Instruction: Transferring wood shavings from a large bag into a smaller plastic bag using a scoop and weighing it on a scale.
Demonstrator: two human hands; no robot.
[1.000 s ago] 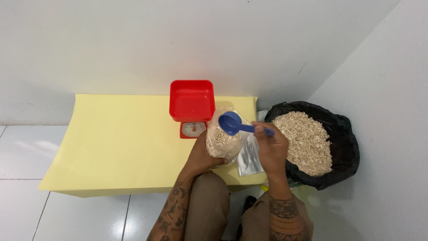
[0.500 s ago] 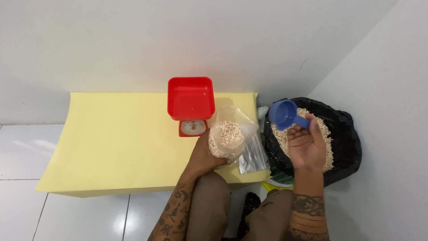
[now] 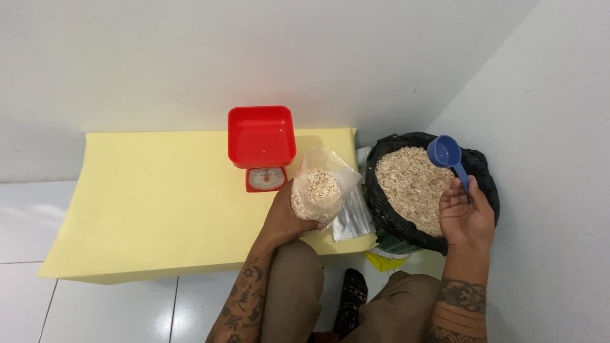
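- The right hand [image 3: 467, 216] is palm-up, fingers curled loosely round the handle of a blue scoop [image 3: 448, 155]; the grip is closed on that handle near its lower end.
- The scoop is solid blue plastic with a round, deep bowl and a short flat handle. Its bowl looks empty from above.
- Its long axis runs from the grip up and slightly left, away from the person, bowl end farthest from the palm and mouth facing up.
- Directly below and left of the bowl lies a black bag [image 3: 483, 178] full of pale, flaky grain [image 3: 410, 184]; the bowl hangs over the bag's far rim.
- The left hand [image 3: 286, 216] is clasped around the lower part of a clear plastic bag [image 3: 321, 187], partly filled with the same flakes. Its mouth is open and points up and away from the wrist.
- Just beyond that grip stands a red scale [image 3: 262, 143] with a square tray on top and a round dial facing the person.
- Between the two hands a silvery pouch [image 3: 352, 219] lies flat at the near edge of the yellow sheet [image 3: 152, 203].
- Room: to the right of the scoop hand the white wall [image 3: 553, 127] is close, and the corner lies just beyond the black bag. Left of the bag-holding hand the yellow sheet stretches wide and bare to its far left edge.
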